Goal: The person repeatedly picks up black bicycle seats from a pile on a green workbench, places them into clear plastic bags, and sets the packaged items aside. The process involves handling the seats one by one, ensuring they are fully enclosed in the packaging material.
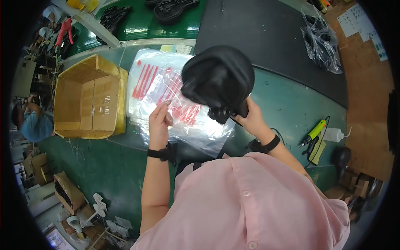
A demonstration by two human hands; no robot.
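A black bicycle saddle (218, 77) is held up over the table by my right hand (253, 120), which grips its lower right end near the clamp parts. Beneath and to the left of it lies a stack of clear plastic bags (142, 68) printed in red. My left hand (158, 125) has its thumb and fingers pinched together on the upper clear plastic bag (160, 89). Part of the stack is hidden behind the saddle. Both wrists wear black bands.
An open cardboard box (121, 93) stands left of the bags. A black mat (266, 37) covers the far right, with a plastic-wrapped black item (321, 46). Near the right edge are a green power screwdriver (314, 131) and a white squeeze bottle (333, 134). More saddles (171, 10) lie beyond.
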